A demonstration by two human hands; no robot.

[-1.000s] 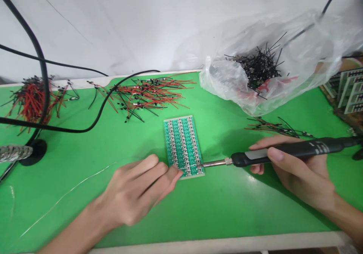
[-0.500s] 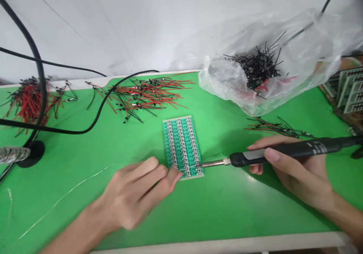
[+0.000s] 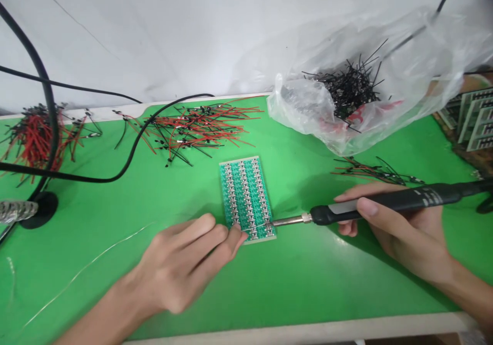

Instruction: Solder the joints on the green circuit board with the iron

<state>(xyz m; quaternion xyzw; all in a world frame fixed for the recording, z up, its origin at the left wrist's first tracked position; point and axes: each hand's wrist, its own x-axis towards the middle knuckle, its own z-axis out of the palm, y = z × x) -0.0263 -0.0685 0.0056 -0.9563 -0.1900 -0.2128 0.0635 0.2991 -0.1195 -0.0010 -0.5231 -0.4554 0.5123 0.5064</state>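
A teal circuit board (image 3: pixel 242 196) with three columns of silvery solder points lies flat on the green mat. My left hand (image 3: pixel 188 263) is closed over the board's lower left corner, pinching a thin solder wire (image 3: pixel 252 227) that runs right across the lower rows. In my right hand (image 3: pixel 400 232) is a black soldering iron (image 3: pixel 346 209), gripped like a pen. Its metal tip meets the right column near the board's right edge, where the solder wire's end also points. Exact contact at the tip is too small to make out.
Red and black wire leads (image 3: pixel 204 124) lie behind the board, with another pile (image 3: pixel 36 134) at far left. A plastic bag (image 3: pixel 300 109) of black leads stands back right. More boards (image 3: pixel 477 119) stand at the right edge. A black cable (image 3: pixel 133 155) loops across the left side.
The view has shifted very slightly. Both hands, the soldering iron and the solder wire keep nearly the same places on the board.
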